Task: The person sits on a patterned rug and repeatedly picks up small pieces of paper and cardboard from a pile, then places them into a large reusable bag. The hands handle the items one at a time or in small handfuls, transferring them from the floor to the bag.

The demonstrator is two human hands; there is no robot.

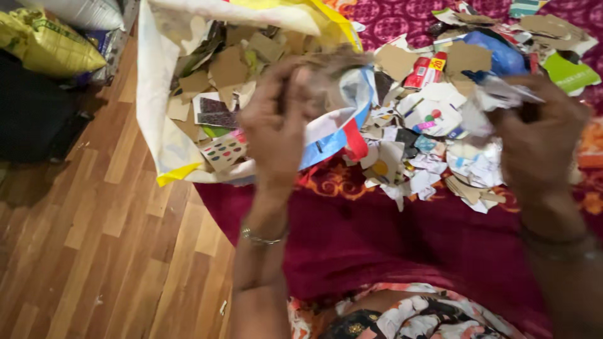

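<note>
Two hands are up in front of me over my lap and the maroon cloth (pixel 377 232). My left hand (pixel 276 122) is closed around a brownish scrap (pixel 333 63), blurred, held at the mouth of the big white sack (pixel 154 94) lying open to my left. My right hand (pixel 540 135) pinches a crumpled white paper piece (pixel 499 94). Beyond and between them spreads the heap of torn card and paper (pixel 427 132), nearer my right hand. Past it, a green scrap (pixel 568 74).

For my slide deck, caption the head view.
Two hands, left hand and right hand, tear scrap over paper pile.
</note>
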